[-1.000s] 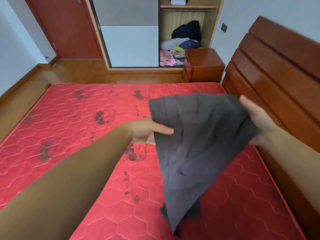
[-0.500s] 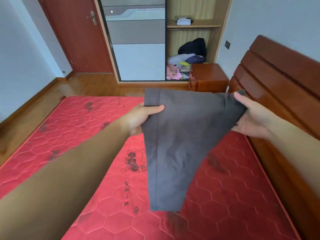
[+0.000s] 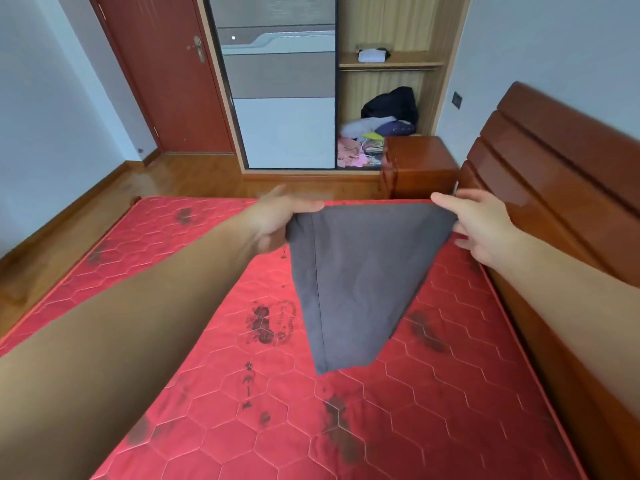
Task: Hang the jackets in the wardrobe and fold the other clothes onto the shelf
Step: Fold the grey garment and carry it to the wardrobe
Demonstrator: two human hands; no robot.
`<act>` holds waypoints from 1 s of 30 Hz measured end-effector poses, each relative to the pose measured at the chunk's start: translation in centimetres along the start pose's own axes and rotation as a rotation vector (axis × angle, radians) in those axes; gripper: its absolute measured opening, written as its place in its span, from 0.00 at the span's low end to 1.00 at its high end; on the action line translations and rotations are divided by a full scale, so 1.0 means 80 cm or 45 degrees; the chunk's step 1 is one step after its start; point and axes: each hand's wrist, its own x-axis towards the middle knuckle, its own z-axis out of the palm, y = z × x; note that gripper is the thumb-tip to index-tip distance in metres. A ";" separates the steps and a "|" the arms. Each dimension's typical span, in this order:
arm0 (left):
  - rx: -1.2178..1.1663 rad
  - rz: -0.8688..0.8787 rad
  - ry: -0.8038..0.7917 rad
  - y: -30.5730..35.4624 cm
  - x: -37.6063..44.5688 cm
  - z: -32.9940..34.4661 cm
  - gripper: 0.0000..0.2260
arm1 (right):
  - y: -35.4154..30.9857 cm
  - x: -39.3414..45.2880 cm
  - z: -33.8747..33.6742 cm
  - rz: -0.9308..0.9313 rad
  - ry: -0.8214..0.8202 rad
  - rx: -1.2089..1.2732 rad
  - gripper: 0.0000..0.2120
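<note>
Grey garment [image 3: 360, 271], hanging folded, mid-air

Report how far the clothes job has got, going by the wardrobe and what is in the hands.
Done: little shows. One pale folded item lies on the wardrobe shelf; nothing visibly hangs from the rail beneath it.
In hand: the left hand and right hand hold a grey garment by its top corners above the red mattress.
Left: a heap of clothes in the wardrobe bottom.
</note>
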 end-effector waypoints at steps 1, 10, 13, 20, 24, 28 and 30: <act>-0.014 0.073 -0.027 0.004 -0.001 0.003 0.39 | -0.004 0.000 -0.004 -0.007 -0.094 -0.027 0.34; 1.063 0.399 0.197 0.060 -0.017 0.018 0.42 | -0.058 0.009 -0.017 -0.043 -0.198 -0.079 0.25; 0.966 0.262 0.285 0.067 -0.014 0.023 0.40 | -0.073 0.004 -0.008 -0.052 -0.137 -0.149 0.20; 0.125 0.020 0.073 0.066 -0.019 0.030 0.37 | -0.078 0.000 -0.017 0.038 -0.263 -0.098 0.11; -0.129 0.098 -0.032 0.059 -0.019 0.044 0.36 | -0.067 -0.008 -0.023 -0.014 -0.584 -0.272 0.23; 0.593 0.081 -0.196 0.062 -0.044 0.050 0.46 | -0.069 0.003 -0.026 -0.021 -0.458 -0.120 0.22; 0.719 0.100 -0.192 0.056 -0.049 0.055 0.48 | -0.067 0.003 -0.030 0.009 -0.448 -0.015 0.20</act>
